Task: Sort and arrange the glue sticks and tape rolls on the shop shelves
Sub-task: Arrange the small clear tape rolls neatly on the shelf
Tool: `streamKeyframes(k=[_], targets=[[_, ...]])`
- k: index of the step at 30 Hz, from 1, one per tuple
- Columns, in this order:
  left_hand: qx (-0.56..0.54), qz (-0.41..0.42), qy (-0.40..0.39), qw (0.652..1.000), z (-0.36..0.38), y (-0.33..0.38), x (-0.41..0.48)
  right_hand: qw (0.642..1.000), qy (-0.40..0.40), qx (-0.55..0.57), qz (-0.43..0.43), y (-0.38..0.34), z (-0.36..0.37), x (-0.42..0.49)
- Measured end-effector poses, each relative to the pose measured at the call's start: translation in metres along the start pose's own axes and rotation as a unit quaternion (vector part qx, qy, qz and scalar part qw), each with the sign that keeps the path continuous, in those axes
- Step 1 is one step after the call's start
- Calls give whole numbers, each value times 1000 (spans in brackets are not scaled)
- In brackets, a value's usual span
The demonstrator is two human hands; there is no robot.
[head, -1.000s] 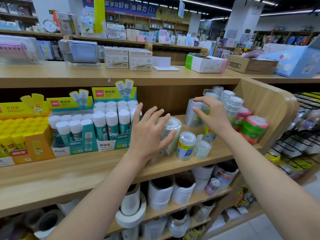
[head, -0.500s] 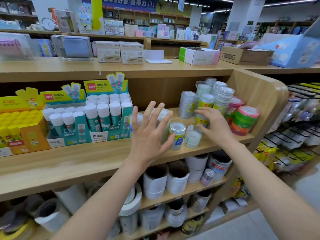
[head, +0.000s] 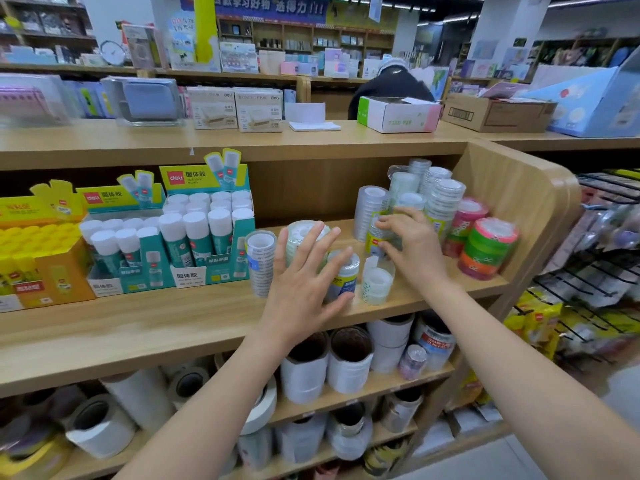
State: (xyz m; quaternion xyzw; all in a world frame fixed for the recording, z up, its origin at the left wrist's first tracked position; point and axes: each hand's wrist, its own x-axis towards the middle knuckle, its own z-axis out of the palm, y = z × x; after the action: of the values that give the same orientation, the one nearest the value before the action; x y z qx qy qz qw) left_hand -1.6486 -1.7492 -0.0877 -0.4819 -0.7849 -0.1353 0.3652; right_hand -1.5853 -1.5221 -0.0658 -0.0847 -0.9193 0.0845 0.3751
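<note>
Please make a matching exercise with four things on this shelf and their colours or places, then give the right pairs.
1. glue stick box
2. yellow glue box
3. coloured tape stack
4. left hand

A. far left of the shelf
B. pink, green and orange, far right
C. teal, white caps
D. spread open over clear tape rolls

Pairs: 1-C, 2-A, 3-B, 4-D

One head-worn camera looks forward and slightly down, close to the shelf (head: 173,327) (no second view).
</note>
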Motion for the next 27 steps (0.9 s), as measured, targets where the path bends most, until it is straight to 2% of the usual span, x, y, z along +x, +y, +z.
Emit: streamKeyframes(k=[2,5,9,15,18,22,27], targets=[[2,-2,-1,1000,0,0,1,997,19,-72,8,0,4,5],[1,-5,0,1000,2,-1,2,995,22,-96,24,3,7,9],[-3,-6,1,1000,4,-1,2,998,3,-60,19,5,6,10],[-2,-28,3,1000,7,0,1,995,78,56,-40,0,-17,1],[-5,-78,34,996,3,4,-2,983,34,165,-66,-11,-26,-10],[33,-150,67,986,-10,7,-7,970,-36,232,-64,-33,-25,-12],[58,-240,13,969,-18,-3,-15,946,-164,281,-9,-73,-22,12]])
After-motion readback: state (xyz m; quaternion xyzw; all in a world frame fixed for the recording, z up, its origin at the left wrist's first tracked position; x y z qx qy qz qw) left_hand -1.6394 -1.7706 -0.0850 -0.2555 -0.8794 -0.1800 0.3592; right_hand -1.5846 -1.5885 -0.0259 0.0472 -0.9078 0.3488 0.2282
